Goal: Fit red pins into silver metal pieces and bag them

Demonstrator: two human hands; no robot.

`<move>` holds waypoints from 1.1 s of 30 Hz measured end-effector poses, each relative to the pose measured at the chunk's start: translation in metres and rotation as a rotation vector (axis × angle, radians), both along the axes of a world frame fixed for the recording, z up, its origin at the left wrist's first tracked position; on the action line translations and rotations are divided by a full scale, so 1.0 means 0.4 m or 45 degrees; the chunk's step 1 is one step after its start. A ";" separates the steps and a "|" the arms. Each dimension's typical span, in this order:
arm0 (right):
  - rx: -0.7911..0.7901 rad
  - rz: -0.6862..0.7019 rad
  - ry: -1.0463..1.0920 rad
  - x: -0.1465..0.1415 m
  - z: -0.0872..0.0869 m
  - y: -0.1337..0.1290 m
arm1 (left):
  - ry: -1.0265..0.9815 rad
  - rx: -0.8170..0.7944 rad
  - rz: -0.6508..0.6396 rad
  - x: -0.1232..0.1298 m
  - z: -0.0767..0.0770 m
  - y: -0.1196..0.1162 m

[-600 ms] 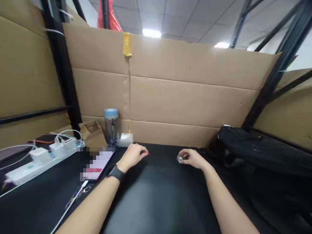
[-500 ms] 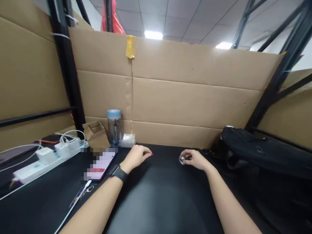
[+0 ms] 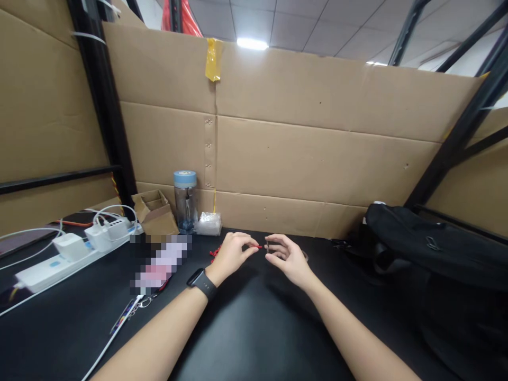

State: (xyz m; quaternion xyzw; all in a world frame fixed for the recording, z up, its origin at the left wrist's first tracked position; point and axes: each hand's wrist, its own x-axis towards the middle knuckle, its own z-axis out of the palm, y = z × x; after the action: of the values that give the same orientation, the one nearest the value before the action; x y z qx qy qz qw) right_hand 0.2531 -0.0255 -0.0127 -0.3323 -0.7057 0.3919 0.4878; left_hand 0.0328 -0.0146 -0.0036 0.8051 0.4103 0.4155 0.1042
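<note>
Left hand (image 3: 233, 254) with red piece (image 3: 259, 246) near right hand (image 3: 289, 258).

Behind the left hand (image 3: 229, 256), red pieces (image 3: 215, 254) were partly hidden; the right hand (image 3: 292, 263) covered most of a clear round object (image 3: 305, 256). The red tip (image 3: 259, 246) and thin item (image 3: 267, 245) they pinched were too small to identify. Blocky blurring masked the phone (image 3: 159, 271).

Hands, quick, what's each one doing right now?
Left hand: closed in a pinch grip on thin red string.
Right hand: fingertips pinching a small thin piece, too tiny to name.
</note>
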 end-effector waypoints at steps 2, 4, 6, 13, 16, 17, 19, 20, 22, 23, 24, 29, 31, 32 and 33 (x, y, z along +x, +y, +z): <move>-0.017 0.011 0.026 -0.012 -0.007 -0.007 | 0.063 0.042 0.022 0.006 -0.005 0.001; -0.032 0.022 0.044 -0.019 -0.012 -0.010 | 0.085 0.057 0.028 0.011 -0.008 -0.002; -0.047 0.031 0.058 -0.023 -0.016 -0.010 | 0.092 0.076 0.013 0.016 -0.008 -0.006; -0.080 0.022 0.066 -0.031 -0.028 -0.005 | 0.150 0.075 -0.018 0.023 -0.008 -0.017; -0.087 0.031 0.077 -0.033 -0.030 -0.004 | 0.185 0.063 -0.001 0.023 -0.011 -0.019; -0.089 0.037 0.081 -0.033 -0.031 -0.003 | 0.197 0.059 0.006 0.023 -0.012 -0.019; -0.091 0.042 0.096 -0.035 -0.032 -0.002 | 0.219 0.053 0.017 0.024 -0.013 -0.021; -0.092 0.043 0.106 -0.035 -0.033 -0.001 | 0.227 0.050 0.019 0.024 -0.013 -0.022; -0.094 0.039 0.122 -0.037 -0.034 -0.001 | 0.225 0.047 0.017 0.025 -0.014 -0.024; -0.096 0.038 0.128 -0.038 -0.034 -0.001 | 0.215 0.049 0.013 0.026 -0.015 -0.024; -0.096 0.038 0.133 -0.039 -0.034 -0.002 | 0.202 0.053 0.008 0.027 -0.016 -0.025; -0.097 0.056 0.111 -0.040 -0.032 -0.004 | 0.122 0.062 -0.013 0.031 -0.016 -0.026; -0.104 0.061 0.084 -0.038 -0.029 -0.005 | 0.082 0.035 -0.021 0.030 -0.014 -0.025; -0.107 0.061 0.072 -0.037 -0.028 -0.006 | 0.059 0.009 -0.030 0.029 -0.012 -0.025; -0.108 0.059 0.062 -0.037 -0.026 -0.007 | 0.031 -0.020 -0.039 0.028 -0.010 -0.025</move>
State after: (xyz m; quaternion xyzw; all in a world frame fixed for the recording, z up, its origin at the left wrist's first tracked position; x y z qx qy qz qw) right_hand 0.2385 -0.0281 -0.0231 -0.3266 -0.6838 0.4406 0.4813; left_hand 0.0441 -0.0248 -0.0076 0.8154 0.4025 0.4007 0.1118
